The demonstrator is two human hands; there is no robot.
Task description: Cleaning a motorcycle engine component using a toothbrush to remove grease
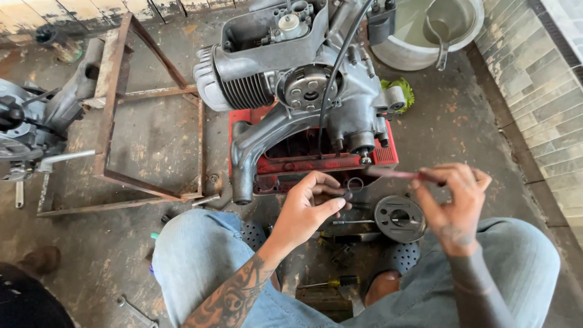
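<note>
My left hand (308, 206) pinches a small dark rubber ring (354, 184) between thumb and fingertips, just below a grey engine block (291, 91). My right hand (452, 203) grips a thin reddish-handled tool (392, 174) that points left toward the ring. The engine rests on a red stand (388, 155) on the concrete floor. Under my hands lies a round grey metal disc (399, 217) with a centre hole. My jeans-clad knees frame the lower view.
A rusty metal frame (115, 103) stands to the left, beside another engine part (36, 121). A white bucket (425, 30) with a ladle sits at the back right near a tiled wall (540, 91). A screwdriver (331, 282) and a spanner (136, 311) lie on the floor.
</note>
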